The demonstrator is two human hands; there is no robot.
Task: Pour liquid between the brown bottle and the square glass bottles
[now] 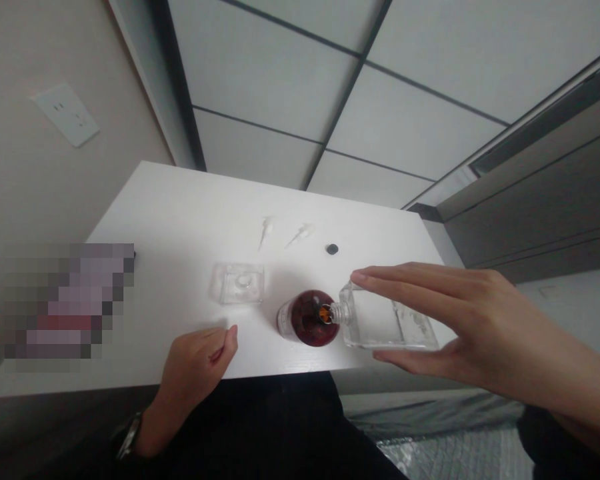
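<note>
In my right hand (pixel 460 310) lies a clear square bottle (pixel 375 320), tipped onto its side, fingers on top and thumb below. Its threaded neck points left into the mouth of a brown bottle (pixel 313 333) that stands upright on the table, with a label on its left side. My left hand (pixel 200 357) rests at the table's front edge, closed in a loose fist, holding nothing that I can see. Just beyond it stands a second clear square bottle (pixel 243 285), upright and uncapped. Whether liquid is flowing between the bottles I cannot make out.
Two white pump heads (pixel 266 231) and a small black cap (pixel 332 249) lie farther back on the white table (pixel 170 220). A blurred-out flat object (pixel 75 307) is at the left end. Panelled doors (pixel 280 67) rise behind the table, and a wall with a socket (pixel 66 113) is at left.
</note>
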